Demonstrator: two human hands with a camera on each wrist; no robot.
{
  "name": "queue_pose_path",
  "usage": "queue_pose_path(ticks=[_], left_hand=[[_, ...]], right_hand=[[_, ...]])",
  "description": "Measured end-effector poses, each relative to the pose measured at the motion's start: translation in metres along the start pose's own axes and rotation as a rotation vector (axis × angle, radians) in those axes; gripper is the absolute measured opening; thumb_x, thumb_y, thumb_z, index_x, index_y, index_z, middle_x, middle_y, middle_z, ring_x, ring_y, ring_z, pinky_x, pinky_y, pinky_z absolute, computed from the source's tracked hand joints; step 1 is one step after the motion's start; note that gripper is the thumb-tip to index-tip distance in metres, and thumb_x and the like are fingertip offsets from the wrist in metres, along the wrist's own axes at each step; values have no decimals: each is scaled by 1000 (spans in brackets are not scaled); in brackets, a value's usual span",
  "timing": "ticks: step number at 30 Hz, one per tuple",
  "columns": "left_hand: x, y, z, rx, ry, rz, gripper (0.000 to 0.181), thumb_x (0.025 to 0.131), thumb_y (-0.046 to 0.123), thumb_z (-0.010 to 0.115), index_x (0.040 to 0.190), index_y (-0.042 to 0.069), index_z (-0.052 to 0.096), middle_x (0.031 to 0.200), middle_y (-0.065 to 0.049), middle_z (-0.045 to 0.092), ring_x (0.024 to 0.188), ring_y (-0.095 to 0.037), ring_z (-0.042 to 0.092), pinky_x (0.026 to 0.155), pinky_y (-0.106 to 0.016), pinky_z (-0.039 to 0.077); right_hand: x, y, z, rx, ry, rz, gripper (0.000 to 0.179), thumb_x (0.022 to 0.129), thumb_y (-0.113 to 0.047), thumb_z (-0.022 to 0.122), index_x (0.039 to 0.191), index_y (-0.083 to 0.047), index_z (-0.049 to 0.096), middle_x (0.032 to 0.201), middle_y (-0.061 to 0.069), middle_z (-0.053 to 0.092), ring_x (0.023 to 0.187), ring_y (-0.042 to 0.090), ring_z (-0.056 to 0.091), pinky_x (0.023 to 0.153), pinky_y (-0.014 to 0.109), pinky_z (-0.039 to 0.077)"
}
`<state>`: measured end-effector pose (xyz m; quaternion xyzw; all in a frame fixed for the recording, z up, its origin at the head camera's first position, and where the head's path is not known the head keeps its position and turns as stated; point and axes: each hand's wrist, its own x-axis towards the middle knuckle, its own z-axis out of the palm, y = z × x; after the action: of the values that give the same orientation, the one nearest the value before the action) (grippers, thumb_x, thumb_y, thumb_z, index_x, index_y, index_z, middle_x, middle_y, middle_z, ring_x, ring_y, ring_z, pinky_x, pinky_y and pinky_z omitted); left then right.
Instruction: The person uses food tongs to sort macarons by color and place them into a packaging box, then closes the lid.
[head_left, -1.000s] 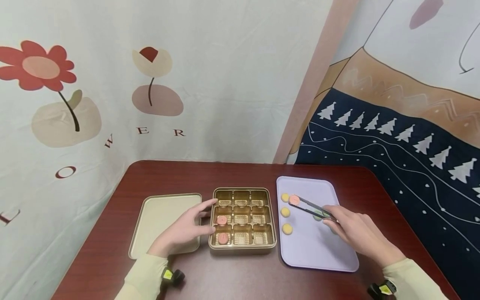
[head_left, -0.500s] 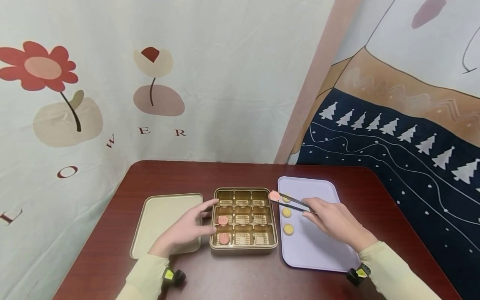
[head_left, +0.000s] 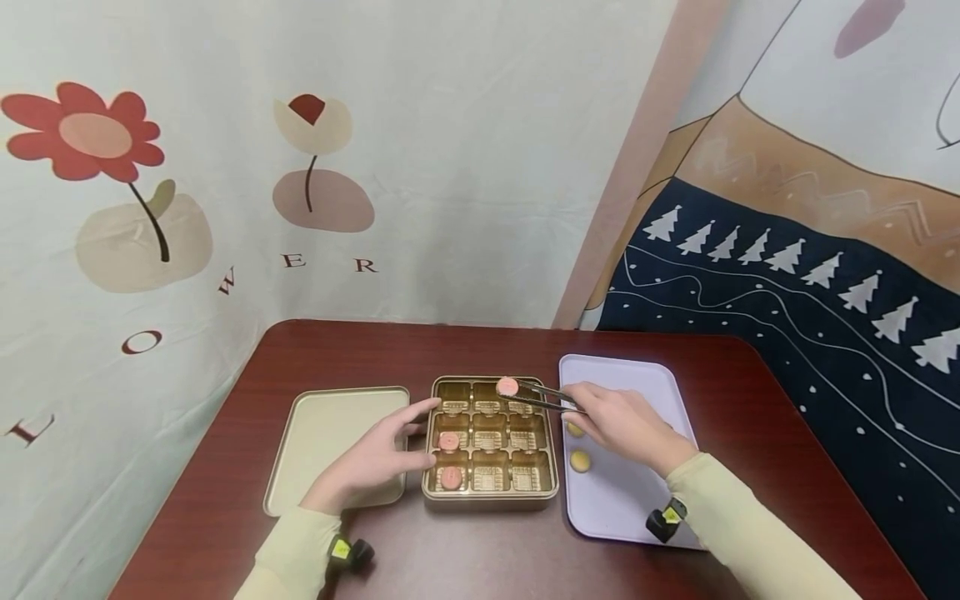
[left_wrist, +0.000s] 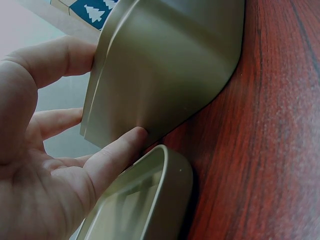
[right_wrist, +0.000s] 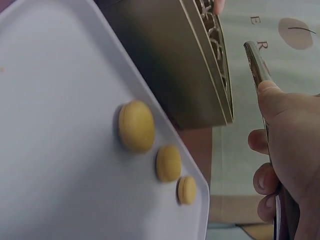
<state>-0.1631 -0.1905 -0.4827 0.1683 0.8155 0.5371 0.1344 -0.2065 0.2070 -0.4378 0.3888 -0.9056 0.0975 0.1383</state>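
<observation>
My right hand [head_left: 626, 421] holds black-looking tongs [head_left: 551, 407], and a pink macaron [head_left: 507, 387] is pinched in their tips over the back row of a gold tin [head_left: 491, 502]. The tin has a divided insert; one pink macaron [head_left: 448, 441] sits in its middle-left compartment and another pink macaron [head_left: 451, 477] in the front-left one. At the tin's left side is my left hand [head_left: 367, 462], fingers spread and fairly straight. In the left wrist view its fingertips [left_wrist: 137, 132] touch the tin's outer wall.
A lavender tray [head_left: 611, 508] right of the tin bears three yellow macarons [right_wrist: 136, 127] in a row along its left edge. The tin's pale gold lid [head_left: 318, 433] lies at the left, partly under my left hand. A printed curtain [head_left: 465, 167] hangs behind the table.
My right hand has moved left with the tongs and pink macaron, from above the tray to above the tin's back row. The left hand has stayed at the tin.
</observation>
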Motion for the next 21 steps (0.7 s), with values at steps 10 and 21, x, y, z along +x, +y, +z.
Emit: queue_pose_path(ticks=[10,21], left_hand=[[0,-1,0,4,5,-2,90,87,14,82,164,9,35,155,-25,49,140,-50,49,116,-68,37],[-1,1,1,-2,11,-10,89,87,13,82,163,10,36,154,-24,51,140,-49,49,116,-67,39]], right_hand=[[35,-16,9,-14,-26,-57,35,104,-35,66,130,-12,65,111,0,74,77,14,70,66,38,62],[52,-25,19,-14,-69,-83,36,106,-35,63,133,-12,63,112,0,72,72,15,69,61,37,59]])
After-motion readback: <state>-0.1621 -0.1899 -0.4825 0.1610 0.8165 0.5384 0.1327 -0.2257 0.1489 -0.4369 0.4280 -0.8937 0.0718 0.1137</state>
